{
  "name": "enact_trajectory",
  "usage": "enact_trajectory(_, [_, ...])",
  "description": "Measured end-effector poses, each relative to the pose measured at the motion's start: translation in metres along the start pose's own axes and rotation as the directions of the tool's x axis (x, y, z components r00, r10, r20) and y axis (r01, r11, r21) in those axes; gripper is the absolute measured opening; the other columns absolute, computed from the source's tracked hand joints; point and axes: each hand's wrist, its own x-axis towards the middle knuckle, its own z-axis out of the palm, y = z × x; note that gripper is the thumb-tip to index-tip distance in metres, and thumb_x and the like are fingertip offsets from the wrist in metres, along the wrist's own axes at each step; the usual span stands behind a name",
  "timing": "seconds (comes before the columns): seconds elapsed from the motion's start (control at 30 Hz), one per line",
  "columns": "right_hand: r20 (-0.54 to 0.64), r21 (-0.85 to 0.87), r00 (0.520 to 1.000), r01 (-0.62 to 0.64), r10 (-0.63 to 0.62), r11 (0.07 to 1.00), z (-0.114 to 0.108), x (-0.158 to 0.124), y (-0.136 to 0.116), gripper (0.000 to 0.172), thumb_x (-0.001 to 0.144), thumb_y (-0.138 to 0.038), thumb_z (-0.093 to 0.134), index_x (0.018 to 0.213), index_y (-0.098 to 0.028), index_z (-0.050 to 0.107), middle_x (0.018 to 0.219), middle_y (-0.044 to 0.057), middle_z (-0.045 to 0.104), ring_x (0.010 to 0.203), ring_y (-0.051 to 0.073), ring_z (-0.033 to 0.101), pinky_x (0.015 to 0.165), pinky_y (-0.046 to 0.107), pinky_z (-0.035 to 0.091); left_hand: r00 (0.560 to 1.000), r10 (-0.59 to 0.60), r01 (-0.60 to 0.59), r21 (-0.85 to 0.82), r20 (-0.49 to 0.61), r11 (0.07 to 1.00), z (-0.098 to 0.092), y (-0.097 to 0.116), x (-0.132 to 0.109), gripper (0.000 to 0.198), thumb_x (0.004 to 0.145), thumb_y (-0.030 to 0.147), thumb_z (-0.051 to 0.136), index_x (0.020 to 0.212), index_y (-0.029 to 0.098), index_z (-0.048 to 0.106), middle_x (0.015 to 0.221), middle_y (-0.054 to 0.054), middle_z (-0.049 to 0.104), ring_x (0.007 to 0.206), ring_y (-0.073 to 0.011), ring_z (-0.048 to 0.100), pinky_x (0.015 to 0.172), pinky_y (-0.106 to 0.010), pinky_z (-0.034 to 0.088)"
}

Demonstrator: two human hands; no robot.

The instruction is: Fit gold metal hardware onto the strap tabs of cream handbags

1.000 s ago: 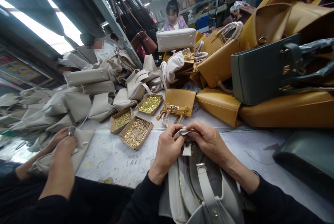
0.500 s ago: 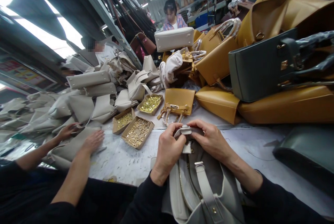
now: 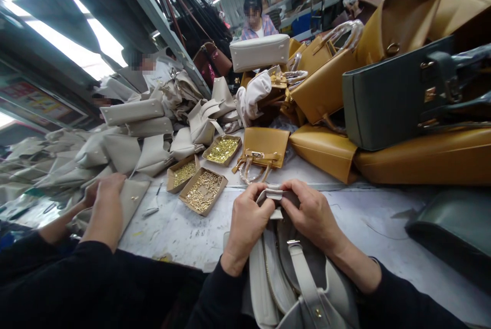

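At six o'clock in the head view, the person's bare left hand [image 3: 245, 221] had rounded knuckles and a narrow wrist, which ran into a long, plain, near-black cloth left sleeve [image 3: 215, 295] whose rim ended close to that wrist, between six and seven o'clock. Between four and five o'clock, the bare right hand [image 3: 312, 216] led to a longer stretch of uncovered forearm, and there a matching near-black cloth right sleeve [image 3: 406, 295] began. Both sleeves looked matte and loosely creased, their weave too dark to make out.
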Motion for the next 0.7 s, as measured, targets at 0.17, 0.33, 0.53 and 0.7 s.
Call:
enact_trajectory(0.17, [0.041, 0.003, 0.998, -0.054, 0.054, 0.999, -0.002, 0.002, 0.005, 0.008, 0.099, -0.025, 0.058, 0.102, -0.023, 0.066, 0.095, 0.004, 0.073, 0.088, 0.023, 0.067, 0.078, 0.032, 0.044, 0.999, -0.011, 0.009, 0.059, 0.039, 0.998, -0.001, -0.003, 0.004, 0.020, 0.082, 0.015, 0.060, 0.094, 0.019, 0.076, 0.083, 0.003, 0.074, 0.077, -0.0159, 0.066, 0.073, -0.024, 0.047])
enact_trajectory(0.33, [0.229, 0.211, 0.946, -0.277, 0.228, 0.937, -0.003, 0.013, 0.014, 0.019, 0.096, -0.036, 0.060, 0.085, -0.022, 0.067, 0.075, -0.002, 0.067, 0.071, 0.018, 0.062, 0.065, 0.027, 0.041, 0.994, -0.015, 0.010, 0.045, 0.111, 0.999, -0.004, -0.005, 0.009, 0.018, 0.082, 0.016, 0.062, 0.089, 0.018, 0.078, 0.082, 0.002, 0.075, 0.077, -0.0163, 0.067, 0.070, -0.023, 0.047])
enact_trajectory(0.53, [0.298, 0.356, 0.910, -0.387, 0.288, 0.851, 0.003, 0.019, 0.023, 0.029, 0.090, -0.045, 0.065, 0.078, -0.019, 0.066, 0.069, -0.002, 0.062, 0.065, 0.015, 0.053, 0.056, 0.024, 0.036, 0.990, -0.057, 0.056, 0.016, 0.125, 0.998, -0.003, -0.003, 0.009, 0.019, 0.076, 0.011, 0.062, 0.086, 0.017, 0.077, 0.079, 0.002, 0.074, 0.073, -0.0159, 0.065, 0.067, -0.022, 0.046])
enact_trajectory(0.7, [0.319, 0.435, 0.910, -0.390, 0.266, 0.812, 0.003, 0.017, 0.023, 0.028, 0.091, -0.044, 0.065, 0.080, -0.018, 0.064, 0.072, -0.002, 0.060, 0.066, 0.014, 0.051, 0.058, 0.024, 0.036, 0.991, -0.076, 0.079, -0.021, 0.112, 0.997, -0.001, -0.003, 0.010, 0.015, 0.075, 0.011, 0.061, 0.082, 0.016, 0.073, 0.075, 0.002, 0.072, 0.072, -0.0152, 0.064, 0.067, -0.022, 0.046])
